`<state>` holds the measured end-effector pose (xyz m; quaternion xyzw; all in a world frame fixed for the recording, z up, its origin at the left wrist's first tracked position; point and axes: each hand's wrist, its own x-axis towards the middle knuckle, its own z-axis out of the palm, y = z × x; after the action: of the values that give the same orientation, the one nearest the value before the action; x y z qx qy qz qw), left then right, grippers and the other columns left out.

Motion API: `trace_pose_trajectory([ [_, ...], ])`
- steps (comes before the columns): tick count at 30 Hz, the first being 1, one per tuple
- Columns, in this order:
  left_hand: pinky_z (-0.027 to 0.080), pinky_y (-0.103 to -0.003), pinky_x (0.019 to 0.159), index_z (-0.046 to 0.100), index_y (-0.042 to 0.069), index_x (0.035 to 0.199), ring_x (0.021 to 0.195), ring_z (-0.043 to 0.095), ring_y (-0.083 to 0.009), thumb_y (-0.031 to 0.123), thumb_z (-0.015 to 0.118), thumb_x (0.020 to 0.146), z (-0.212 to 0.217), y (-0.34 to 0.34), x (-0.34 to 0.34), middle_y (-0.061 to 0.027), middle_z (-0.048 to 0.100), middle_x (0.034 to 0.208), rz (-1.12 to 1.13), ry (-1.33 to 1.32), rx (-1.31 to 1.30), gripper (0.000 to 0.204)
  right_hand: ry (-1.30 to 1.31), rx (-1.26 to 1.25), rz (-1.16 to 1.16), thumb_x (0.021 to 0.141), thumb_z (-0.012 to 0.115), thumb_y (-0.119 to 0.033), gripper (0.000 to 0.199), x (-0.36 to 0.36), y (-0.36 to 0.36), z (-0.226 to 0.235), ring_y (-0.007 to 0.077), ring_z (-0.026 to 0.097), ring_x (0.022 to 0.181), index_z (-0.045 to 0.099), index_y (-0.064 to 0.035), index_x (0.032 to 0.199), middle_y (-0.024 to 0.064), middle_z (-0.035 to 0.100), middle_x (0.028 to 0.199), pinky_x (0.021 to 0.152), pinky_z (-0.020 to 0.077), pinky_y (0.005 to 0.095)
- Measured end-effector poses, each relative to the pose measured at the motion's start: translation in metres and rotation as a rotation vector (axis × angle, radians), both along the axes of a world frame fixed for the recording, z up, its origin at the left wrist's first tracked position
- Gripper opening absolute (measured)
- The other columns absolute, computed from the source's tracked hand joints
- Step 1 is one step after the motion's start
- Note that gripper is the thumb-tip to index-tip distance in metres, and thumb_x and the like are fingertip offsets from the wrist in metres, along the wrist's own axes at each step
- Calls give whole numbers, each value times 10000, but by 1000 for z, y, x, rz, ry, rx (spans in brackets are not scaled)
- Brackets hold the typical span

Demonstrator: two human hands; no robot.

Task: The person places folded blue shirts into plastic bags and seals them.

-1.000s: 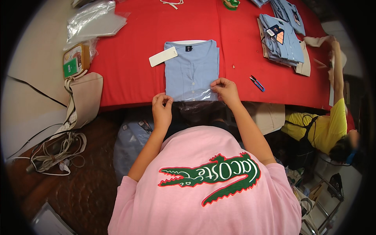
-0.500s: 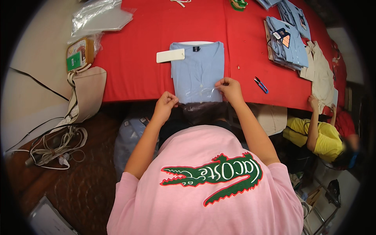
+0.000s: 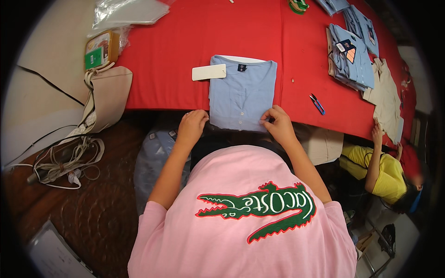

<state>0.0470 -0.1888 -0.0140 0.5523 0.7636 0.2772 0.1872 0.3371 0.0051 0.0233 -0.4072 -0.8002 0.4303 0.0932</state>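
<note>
A folded light-blue buttoned garment (image 3: 243,95) lies in front of me on the red-covered table, its lower end reaching past the near edge. A blank white tag (image 3: 208,72) rests across its upper left side, and a small dark label shows at the neck. My left hand (image 3: 193,125) is closed in a pinch beside the lower left corner; what its fingers hold is too small to make out. At the lower right corner my right hand (image 3: 279,124) pinches a thin, clear plastic film, which is hard to see against the cloth.
Blue thread snips (image 3: 318,105) lie to the right. Beyond them are stacked blue garments (image 3: 350,60) and a beige garment (image 3: 385,99), touched by a co-worker in a yellow top (image 3: 387,178). Clear plastic bags (image 3: 132,13) and a beige bag (image 3: 111,90) are left; cords (image 3: 72,160) hang below.
The garment has come toward me, so its lower end now overhangs the table edge. Both hands have moved nearer with it, and the shiny film across its lower part shows less.
</note>
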Motion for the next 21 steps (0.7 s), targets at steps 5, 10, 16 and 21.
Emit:
trace_pose_trajectory([
  [5,539,-451,816,672,61,966,898,710,-340,129,737,958,16,19,2,-110,725,929,68,106,29,95,62,107,-125,799,848,-73,189,-5,-1,-1,276,607,814,697,-27,902,90,581,982,736,517,385],
  [10,521,-451,865,679,60,965,977,666,-341,126,759,933,34,58,13,-99,657,1050,101,159,178,108,73,107,-251,822,850,-86,172,4,16,-11,241,614,793,703,-30,889,84,619,1017,725,518,387],
  [16,500,-451,924,659,45,982,1019,650,-352,102,749,931,31,72,24,-106,649,1092,80,101,116,118,1,-36,-218,873,813,-29,111,26,25,-4,148,589,755,708,5,884,59,613,887,707,503,305],
  [21,499,-455,922,659,39,1003,1017,655,-356,104,728,946,27,76,14,-114,665,1059,55,146,145,111,67,41,-202,917,753,-54,55,18,30,0,199,612,741,716,-19,939,73,634,897,697,502,340],
])
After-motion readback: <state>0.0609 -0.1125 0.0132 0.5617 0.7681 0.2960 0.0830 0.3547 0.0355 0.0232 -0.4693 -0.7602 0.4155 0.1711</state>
